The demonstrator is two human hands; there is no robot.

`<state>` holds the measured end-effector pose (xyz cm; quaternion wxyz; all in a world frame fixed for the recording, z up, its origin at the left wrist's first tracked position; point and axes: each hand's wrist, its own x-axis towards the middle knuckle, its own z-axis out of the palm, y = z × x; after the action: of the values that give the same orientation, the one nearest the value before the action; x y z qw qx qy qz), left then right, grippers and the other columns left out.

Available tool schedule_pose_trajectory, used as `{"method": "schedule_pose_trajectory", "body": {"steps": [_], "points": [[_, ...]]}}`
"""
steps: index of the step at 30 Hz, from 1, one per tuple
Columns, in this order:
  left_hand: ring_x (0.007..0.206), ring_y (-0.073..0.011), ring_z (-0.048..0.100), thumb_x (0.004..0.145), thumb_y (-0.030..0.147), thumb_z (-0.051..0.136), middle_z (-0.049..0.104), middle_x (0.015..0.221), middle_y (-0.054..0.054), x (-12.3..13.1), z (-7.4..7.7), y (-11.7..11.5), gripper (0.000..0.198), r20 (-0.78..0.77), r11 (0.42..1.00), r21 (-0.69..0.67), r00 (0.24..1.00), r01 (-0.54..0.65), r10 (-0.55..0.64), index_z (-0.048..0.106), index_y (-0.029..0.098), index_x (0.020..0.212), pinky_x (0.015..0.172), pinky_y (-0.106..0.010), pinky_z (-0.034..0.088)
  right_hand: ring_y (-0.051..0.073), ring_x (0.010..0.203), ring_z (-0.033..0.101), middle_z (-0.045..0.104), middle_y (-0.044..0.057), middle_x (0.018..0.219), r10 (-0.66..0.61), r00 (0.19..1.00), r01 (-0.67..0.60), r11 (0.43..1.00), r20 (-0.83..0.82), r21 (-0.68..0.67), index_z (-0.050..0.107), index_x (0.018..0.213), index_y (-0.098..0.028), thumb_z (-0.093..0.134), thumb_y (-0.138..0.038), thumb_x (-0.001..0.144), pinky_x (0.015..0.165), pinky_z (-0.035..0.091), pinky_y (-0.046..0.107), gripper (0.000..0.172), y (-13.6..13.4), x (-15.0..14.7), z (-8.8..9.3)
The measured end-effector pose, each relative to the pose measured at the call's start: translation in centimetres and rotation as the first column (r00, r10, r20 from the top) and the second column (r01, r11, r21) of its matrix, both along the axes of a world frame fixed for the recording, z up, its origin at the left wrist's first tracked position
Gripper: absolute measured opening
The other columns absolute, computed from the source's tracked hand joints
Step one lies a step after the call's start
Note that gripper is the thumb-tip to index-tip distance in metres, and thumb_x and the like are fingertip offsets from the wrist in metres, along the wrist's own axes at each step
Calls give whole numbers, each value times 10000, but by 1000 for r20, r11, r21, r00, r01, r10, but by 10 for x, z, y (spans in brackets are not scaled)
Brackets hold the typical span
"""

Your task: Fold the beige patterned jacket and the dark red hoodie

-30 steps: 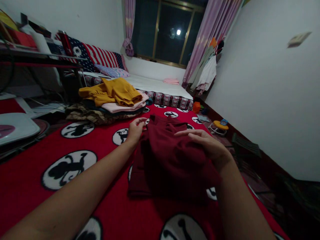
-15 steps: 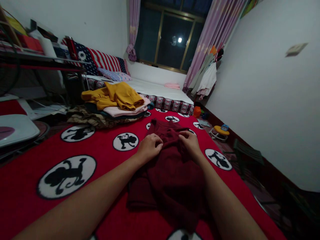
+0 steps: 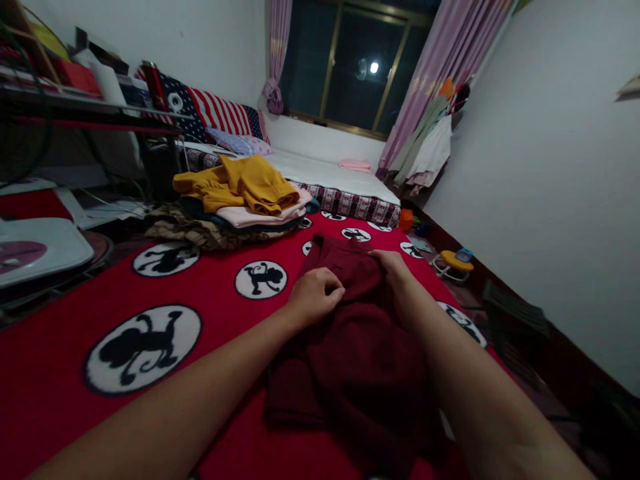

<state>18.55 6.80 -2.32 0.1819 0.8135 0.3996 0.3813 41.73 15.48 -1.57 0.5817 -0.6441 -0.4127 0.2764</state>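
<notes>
A dark red garment point(image 3: 365, 360) lies on the red blanket point(image 3: 225, 347) with its narrower end away from me. My left hand point(image 3: 316, 293) is on the garment's upper left part, thumb and fingertips closed on a pinch of its cloth. At the garment's upper right edge is my right hand point(image 3: 395, 270); its fingers point left over the cloth, and most of them are hidden behind the back of the hand, so their grip cannot be made out.
A pile of folded clothes with a yellow garment point(image 3: 245, 183) on top sits at the blanket's far left. Behind it stands a bed point(image 3: 320, 172). A cluttered desk point(image 3: 100, 110) is at the left, a small yellow stool point(image 3: 456, 261) at the right.
My right hand has moved up and outward along the garment's right edge, and the cloth near the top looks smoother. My left hand keeps its pinch. The view has shifted slightly.
</notes>
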Motion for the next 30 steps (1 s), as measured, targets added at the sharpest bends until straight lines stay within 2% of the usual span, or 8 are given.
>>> {"method": "schedule_pose_trajectory", "body": {"steps": [3,5,11,15,18,21,26,30], "points": [[880,-197,654,822,341,595,718,952,-50,-4,2,10,201,81,973,-141,978,-182,194,717,208,910,802,-296,506,97,498,504,509,-77,502,-141,986,147,987,-84,64,473,621,-215,567,-189,676,475,417,202,112,0,13,2],[913,-232,660,789,425,638,721,980,-69,-8,0,16,318,46,949,-212,967,-235,250,698,199,1005,812,-327,511,96,534,531,523,-75,546,-144,982,154,985,-121,78,459,660,-220,554,-169,664,499,440,192,108,-5,15,-1],[854,-204,674,745,205,667,733,930,-46,-23,-15,28,293,52,969,-161,978,-189,200,694,202,1037,802,-302,515,155,744,644,658,6,838,39,991,-35,999,-129,38,575,843,-230,664,-112,547,616,533,255,331,-34,7,-7],[777,-170,679,744,147,640,738,852,-45,-29,-21,35,207,212,967,-198,956,-162,203,708,166,938,776,-279,526,201,979,633,658,49,1069,213,959,-235,966,186,106,617,1017,-228,616,-102,565,866,524,364,470,-73,12,-5],[777,-176,685,735,165,639,740,841,-56,-30,-24,38,167,299,968,-218,936,-123,186,711,152,884,764,-289,535,255,1161,566,626,81,1211,393,749,-476,879,534,20,658,1095,-230,578,-105,621,965,472,429,497,-115,17,-3],[788,-182,689,737,182,628,741,831,-56,-29,-27,39,138,335,972,-214,927,-98,167,717,156,839,766,-293,538,277,1257,502,533,99,1363,477,535,-595,799,697,-90,628,1220,-264,614,-166,725,994,456,441,505,-161,19,1],[790,-181,686,742,170,617,745,849,-63,-28,-28,39,147,312,977,-189,937,-101,157,727,150,838,796,-296,530,236,1343,417,396,73,1488,380,360,-634,770,852,-76,423,1419,-343,533,-118,830,1051,423,440,640,-213,17,12],[791,-182,686,743,169,614,746,857,-61,-27,-29,39,147,295,977,-181,941,-115,166,729,151,833,790,-292,529,254,1393,339,351,28,1528,375,137,-722,671,917,-167,525,1343,-367,539,-110,833,1082,380,470,571,-235,3,27]]}}
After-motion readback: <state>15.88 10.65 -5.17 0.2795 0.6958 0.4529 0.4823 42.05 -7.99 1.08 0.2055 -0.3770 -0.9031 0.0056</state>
